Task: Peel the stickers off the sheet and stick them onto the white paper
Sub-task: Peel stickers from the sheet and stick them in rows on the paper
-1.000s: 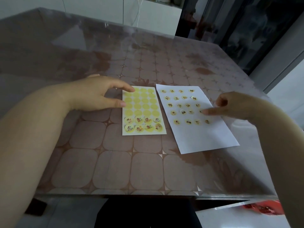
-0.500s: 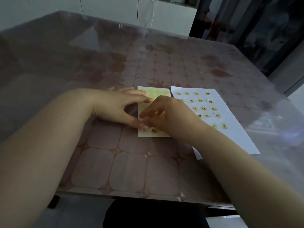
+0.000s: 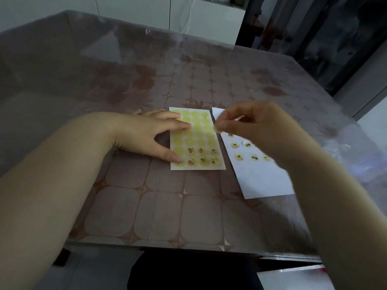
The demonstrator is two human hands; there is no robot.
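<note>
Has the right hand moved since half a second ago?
Yes. The right hand left the sticker sheet and moved rightward toward the white paper, pinching a sticker.

Two bare forearms with no sleeves, watch or rings in sight, short plain nails on the left hand (image 3: pixel 146 135), right hand (image 3: pixel 261 130) blurred, dark clothing (image 3: pixel 188 273) showing low centre below.

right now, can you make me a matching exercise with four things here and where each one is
Things:
1. left hand
2. right hand
3. sticker sheet
4. white paper

Places or states:
A. lies right of the sheet, already bearing stickers
B. pinches a peeled sticker in the air
C. presses the sheet's left edge
D. lies flat, pictures left only in its bottom rows

Pairs: 1-C, 2-B, 3-D, 4-A
</note>
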